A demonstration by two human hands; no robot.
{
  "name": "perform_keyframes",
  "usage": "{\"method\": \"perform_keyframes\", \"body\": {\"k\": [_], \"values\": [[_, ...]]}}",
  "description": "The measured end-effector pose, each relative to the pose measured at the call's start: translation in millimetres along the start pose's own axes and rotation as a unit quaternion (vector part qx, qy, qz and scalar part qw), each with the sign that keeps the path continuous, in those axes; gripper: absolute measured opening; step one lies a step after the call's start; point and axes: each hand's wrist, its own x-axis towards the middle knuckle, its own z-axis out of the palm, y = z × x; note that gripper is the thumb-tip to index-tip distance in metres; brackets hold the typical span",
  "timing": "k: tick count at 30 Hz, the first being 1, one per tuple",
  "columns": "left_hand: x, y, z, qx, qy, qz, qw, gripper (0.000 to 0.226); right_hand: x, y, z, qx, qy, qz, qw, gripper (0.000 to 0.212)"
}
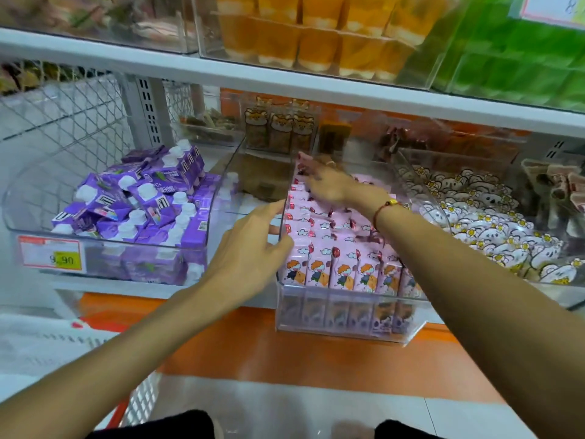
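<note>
Left hand (250,245) lies spread, fingers straight along the left wall of the clear bin (348,324), thumb against the front pink cartons (345,267), apparently to brace the rows. Right hand (329,185) reaches to the back row, blurred; whether it pinches a carton cannot be told. Cartons stand upright in tight files, faces forward. Purple cartons (142,201) lie heaped in the neighbouring bin

I have two hands in view: my left hand (250,245) and my right hand (329,185). The pink cartons (340,270) show six across the front row. From them, three fox-topped packs (280,128) stand at twelve o'clock and one price tag (50,256) sits at nine. The purple cartons (152,198) are too heaped to count.
</note>
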Motion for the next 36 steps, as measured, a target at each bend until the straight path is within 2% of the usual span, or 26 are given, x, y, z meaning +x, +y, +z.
{"method": "perform_keyframes", "body": {"k": [2,6,8,10,12,14,18,21,24,27,28,30,32,33,36], "values": [[1,-3,-4,-0.001,0.002,-0.01,1.0,0.047,6,5,3,0.005,-0.013,0.019,1.0,0.042],[3,-4,-5,-0.004,0.022,-0.027,0.999,0.041,7,11,15,-0.093,0.002,0.021,0.995,0.042],[5,-4,-5,-0.008,0.036,-0.032,0.999,0.041,6,11,15,-0.099,-0.001,0.016,0.995,0.042],[6,-4,-4,-0.011,0.041,-0.041,0.998,0.04,7,11,8,-0.054,-0.002,-0.001,0.999,0.04],[6,-5,-3,-0.011,0.044,-0.046,0.998,0.038,6,10,3,0.011,0.06,-0.021,0.998,0.031],[5,-6,-2,-0.012,0.049,-0.05,0.997,0.037,6,8,0,0.023,0.111,-0.029,0.993,0.024],[2,-5,3,-0.044,0.057,-0.054,0.996,0.034,8,1,2,0.017,0.076,0.015,0.997,0.018],[2,-7,4,-0.071,0.061,-0.052,0.994,0.033,8,-6,0,0.126,0.088,0.037,0.987,0.013],[5,-8,3,-0.112,0.054,-0.062,0.99,0.031,3,-20,-5,0.306,0.162,0.053,0.937,0.011],[9,-6,0,-0.171,0.041,-0.094,0.98,0.019,-17,-37,-10,0.464,0.302,0.056,0.831,0.008],[12,-4,-1,-0.182,0.051,-0.1,0.977,0.018,-28,-41,-12,0.492,0.348,0.056,0.796,0.003],[19,3,-6,-0.188,0.098,-0.083,0.974,0.023,-58,-46,-17,0.52,0.415,0.048,0.745,0.011],[23,18,-12,-0.182,0.141,-0.04,0.972,0.027,-90,-47,-21,0.544,0.432,0.03,0.718,0.009],[23,27,-13,-0.18,0.143,-0.02,0.973,0.028,-107,-49,-23,0.545,0.433,0.028,0.717,0.009],[10,43,-2,-0.154,0.072,0.042,0.984,0.035,-148,-53,-22,0.555,0.408,0.044,0.723,0.007]]}}
